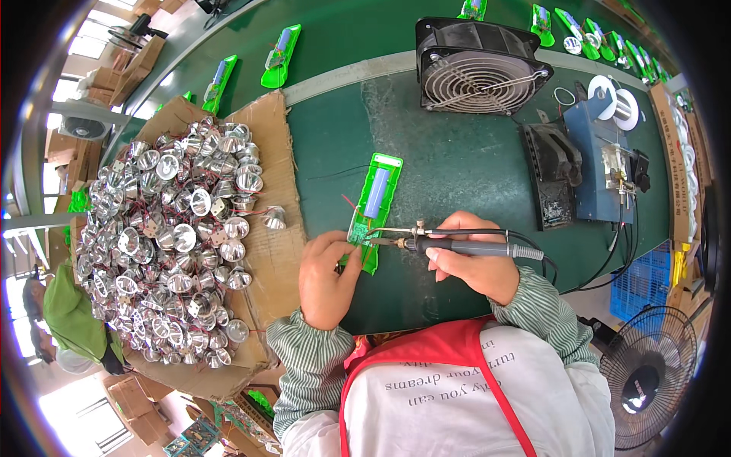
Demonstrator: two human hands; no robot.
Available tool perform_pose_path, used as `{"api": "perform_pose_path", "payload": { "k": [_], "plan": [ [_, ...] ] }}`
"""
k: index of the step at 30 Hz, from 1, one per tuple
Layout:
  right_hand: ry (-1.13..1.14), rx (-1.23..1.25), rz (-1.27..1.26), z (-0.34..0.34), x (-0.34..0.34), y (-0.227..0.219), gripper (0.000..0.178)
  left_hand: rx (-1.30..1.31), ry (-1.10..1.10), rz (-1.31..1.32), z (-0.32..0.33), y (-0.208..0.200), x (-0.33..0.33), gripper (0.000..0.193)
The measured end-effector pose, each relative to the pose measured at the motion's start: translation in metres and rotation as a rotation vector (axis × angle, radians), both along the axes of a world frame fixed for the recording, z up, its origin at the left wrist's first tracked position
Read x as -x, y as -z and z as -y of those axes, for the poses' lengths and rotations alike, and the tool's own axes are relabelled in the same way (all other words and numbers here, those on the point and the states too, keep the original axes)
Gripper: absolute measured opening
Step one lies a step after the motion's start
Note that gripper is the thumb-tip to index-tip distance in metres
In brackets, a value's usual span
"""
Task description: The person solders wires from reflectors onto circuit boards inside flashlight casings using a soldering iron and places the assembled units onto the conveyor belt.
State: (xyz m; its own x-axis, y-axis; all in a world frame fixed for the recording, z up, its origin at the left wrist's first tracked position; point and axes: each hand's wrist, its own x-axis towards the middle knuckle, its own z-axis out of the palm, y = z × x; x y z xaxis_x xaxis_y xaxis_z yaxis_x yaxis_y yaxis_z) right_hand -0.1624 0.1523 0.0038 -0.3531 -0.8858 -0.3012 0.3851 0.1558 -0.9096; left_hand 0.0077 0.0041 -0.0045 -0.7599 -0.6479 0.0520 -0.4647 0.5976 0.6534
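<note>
Head view: the green plastic housing [389, 199] lies on the green surface [449, 152] just ahead of me, between my two hands, its long axis running away from my body, the far end leaning a little right. A blue cylindrical cell [376, 193] sits in its farther half, and the small circuit board [359, 232] lies nearer me, at its left edge. That board is directly left of my right grip, and the soldering iron [464, 247] spans the gap, nearly level across the housing, its tip at the board; whether it touches, I cannot tell. My left hand [326, 278] is the nearer one, coming up from below with thumb and forefinger almost together at the board's left side; I cannot tell what, if anything, they pinch. My right hand [480, 263] is wrapped round the iron's handle, thumb on the near side, fingers beyond, forearm angling in from the lower right.
</note>
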Motion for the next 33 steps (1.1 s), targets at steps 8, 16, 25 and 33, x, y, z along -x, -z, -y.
{"api": "perform_pose_path", "payload": {
  "k": [8, 16, 25, 33],
  "plan": [
    [-0.005, 0.027, -0.044, -0.002, 0.000, -0.001, 0.015, 0.004, 0.009, -0.010, 0.000, 0.000, 0.000, 0.008],
    [0.099, 0.075, -0.082, -0.013, 0.008, -0.009, 0.015, -0.006, 0.002, -0.007, -0.001, 0.000, 0.000, 0.008],
    [0.191, 0.064, -0.063, -0.028, 0.019, -0.006, 0.015, 0.501, 0.114, 0.218, -0.022, -0.009, -0.004, 0.033],
    [0.252, 0.093, -0.066, -0.031, 0.029, -0.008, 0.015, 0.215, 0.019, -0.143, 0.037, -0.022, 0.047, 0.025]
  ]
}}
